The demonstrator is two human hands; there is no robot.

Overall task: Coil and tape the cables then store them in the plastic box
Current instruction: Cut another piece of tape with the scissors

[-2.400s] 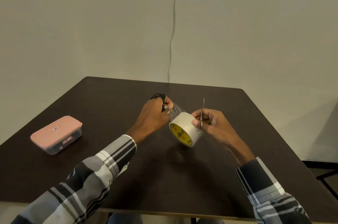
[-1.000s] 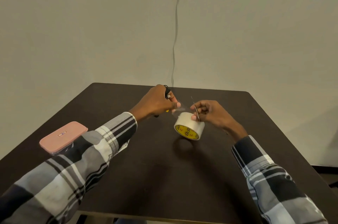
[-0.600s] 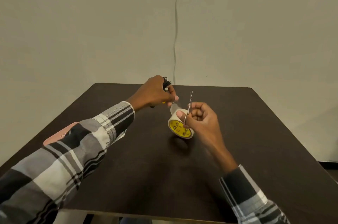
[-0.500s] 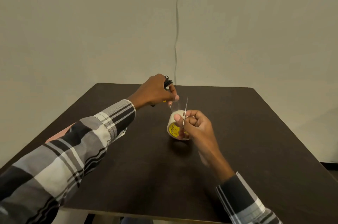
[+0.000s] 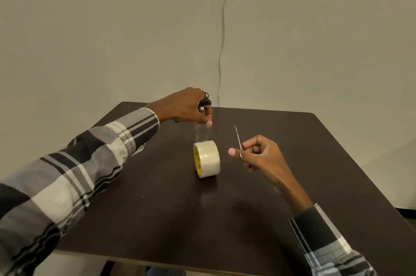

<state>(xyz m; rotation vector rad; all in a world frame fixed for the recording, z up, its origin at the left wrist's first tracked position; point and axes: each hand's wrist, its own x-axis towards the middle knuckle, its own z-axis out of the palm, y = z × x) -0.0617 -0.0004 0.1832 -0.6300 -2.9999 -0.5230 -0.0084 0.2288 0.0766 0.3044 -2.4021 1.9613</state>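
Your L hand [image 5: 186, 107] grips the coiled cable [image 5: 206, 102] and pinches the tape strip [image 5: 202, 134], stretched up from the roll [image 5: 207, 158] on the bench [image 5: 225, 208]. R hand [image 5: 258, 154], curled on scissors [image 5: 238, 140], sits just right of the strip; cut across it.

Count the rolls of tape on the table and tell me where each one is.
1: the tape roll stands on edge mid-table, between the left hand and right hand. None seem hidden.
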